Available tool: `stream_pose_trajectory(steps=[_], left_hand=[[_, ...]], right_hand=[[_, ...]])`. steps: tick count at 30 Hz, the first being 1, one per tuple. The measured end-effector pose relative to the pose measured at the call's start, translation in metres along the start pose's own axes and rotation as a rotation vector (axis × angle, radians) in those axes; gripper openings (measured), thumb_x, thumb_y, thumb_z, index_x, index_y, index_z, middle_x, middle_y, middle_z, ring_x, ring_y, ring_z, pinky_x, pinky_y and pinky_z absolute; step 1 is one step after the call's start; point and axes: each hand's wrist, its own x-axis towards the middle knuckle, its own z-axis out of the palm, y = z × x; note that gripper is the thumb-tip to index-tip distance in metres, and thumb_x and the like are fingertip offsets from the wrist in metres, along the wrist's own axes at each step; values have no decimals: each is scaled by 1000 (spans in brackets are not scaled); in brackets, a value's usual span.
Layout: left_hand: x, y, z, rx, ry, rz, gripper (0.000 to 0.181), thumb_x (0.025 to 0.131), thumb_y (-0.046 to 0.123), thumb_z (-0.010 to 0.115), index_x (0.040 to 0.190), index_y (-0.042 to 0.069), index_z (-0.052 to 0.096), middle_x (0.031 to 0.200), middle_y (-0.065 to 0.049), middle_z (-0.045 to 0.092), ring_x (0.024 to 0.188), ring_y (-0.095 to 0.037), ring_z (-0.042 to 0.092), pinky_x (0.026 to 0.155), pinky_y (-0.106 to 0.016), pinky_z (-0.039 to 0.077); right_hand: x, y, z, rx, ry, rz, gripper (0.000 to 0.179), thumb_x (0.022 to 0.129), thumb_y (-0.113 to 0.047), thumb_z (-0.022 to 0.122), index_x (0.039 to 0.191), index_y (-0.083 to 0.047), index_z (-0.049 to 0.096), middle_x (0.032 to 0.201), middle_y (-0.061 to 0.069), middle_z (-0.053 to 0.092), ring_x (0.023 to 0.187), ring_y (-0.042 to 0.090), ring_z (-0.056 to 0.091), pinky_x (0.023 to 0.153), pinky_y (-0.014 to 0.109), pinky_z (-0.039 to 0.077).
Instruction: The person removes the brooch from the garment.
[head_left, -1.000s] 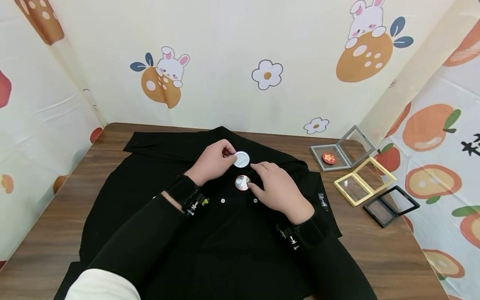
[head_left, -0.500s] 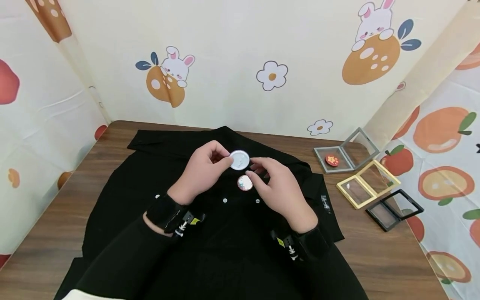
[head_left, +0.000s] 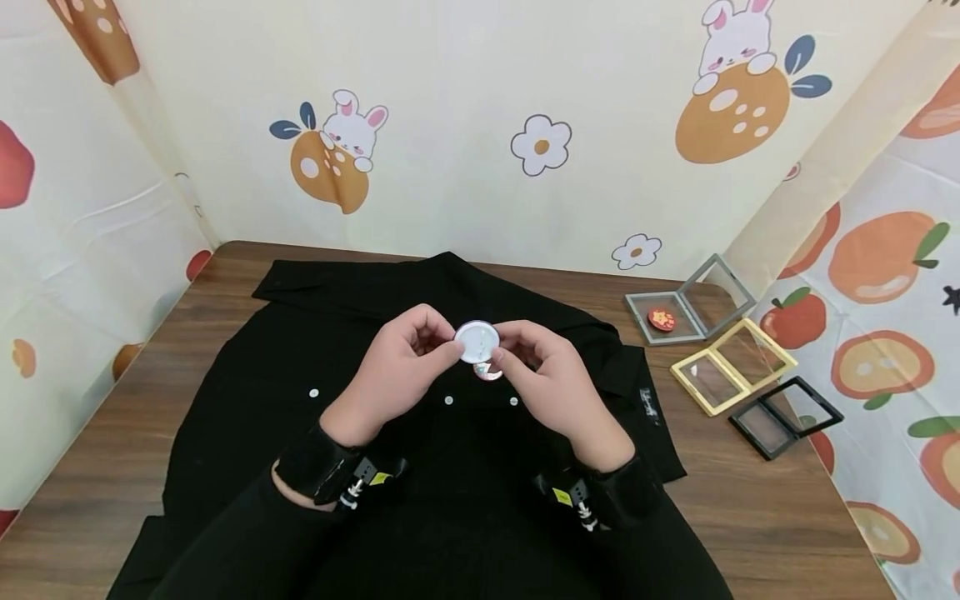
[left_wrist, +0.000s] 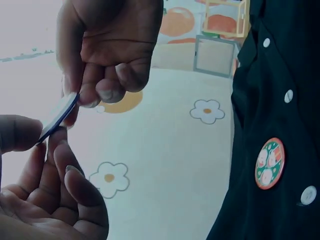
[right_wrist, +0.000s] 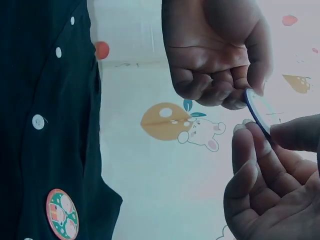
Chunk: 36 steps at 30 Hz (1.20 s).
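Held between both hands is a thin round badge, its white face toward the head camera and a dark blue rim showing in the wrist views. My left hand pinches its left edge between thumb and fingers. Opposite, the thumb and fingertips of my right hand pinch the right edge. Below the hands lies a black buttoned shirt, spread flat. On its front sits a second round badge with a red rim and a green pattern, partly covered by the held badge in the head view.
At the right of the wooden table an open grey clear-lidded case holds a red badge. An open yellow case and an open black case lie nearer. Patterned cloth walls surround the table.
The right hand has moved from beside the shirt's badge to the held badge and grips its edge. The held badge has come slightly nearer, over the other one.
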Motion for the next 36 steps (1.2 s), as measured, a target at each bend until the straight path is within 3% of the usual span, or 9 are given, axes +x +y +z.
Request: stream_pose_trajectory(steps=[4, 10, 18, 27, 36], left_hand=[[-1, 2, -4, 51, -43, 24, 7, 96, 6, 70, 100, 8, 65, 86, -5, 68, 78, -25, 61, 66, -30, 49], [-4, 9, -8, 107, -92, 49, 5, 96, 10, 71, 94, 11, 66, 83, -1, 69, 74, -24, 63, 63, -32, 49], [-5, 12, -7, 141, -71, 69, 10, 93, 5, 72, 91, 14, 68, 85, -2, 62, 74, -20, 56, 63, -33, 46], [-7, 14, -3, 134, -58, 81, 10, 93, 6, 72, 90, 14, 68, 84, -1, 63, 73, -20, 57, 61, -32, 47], [-10, 20, -2, 138, -64, 86, 13, 93, 5, 71, 87, 15, 67, 82, -1, 62, 69, -21, 57, 57, -32, 46]], right_hand=[[-1, -1, -3, 34, -49, -32, 18, 102, -7, 65, 120, -4, 70, 97, 5, 71, 83, 28, 68, 70, 30, 54], [0, -2, -9, 61, -91, -77, 18, 100, -1, 64, 117, -1, 69, 99, 6, 70, 84, 24, 68, 73, 30, 57], [-1, -1, -8, 98, -82, -104, 18, 99, 3, 63, 116, 1, 68, 99, 7, 68, 83, 22, 65, 75, 34, 56], [-3, 0, -8, 125, -105, -138, 20, 99, 6, 62, 118, 2, 66, 98, 8, 67, 84, 23, 65, 74, 33, 56], [-4, -5, -7, 107, -121, -161, 22, 94, 1, 69, 115, -5, 69, 99, 3, 67, 84, 22, 57, 73, 32, 51]])
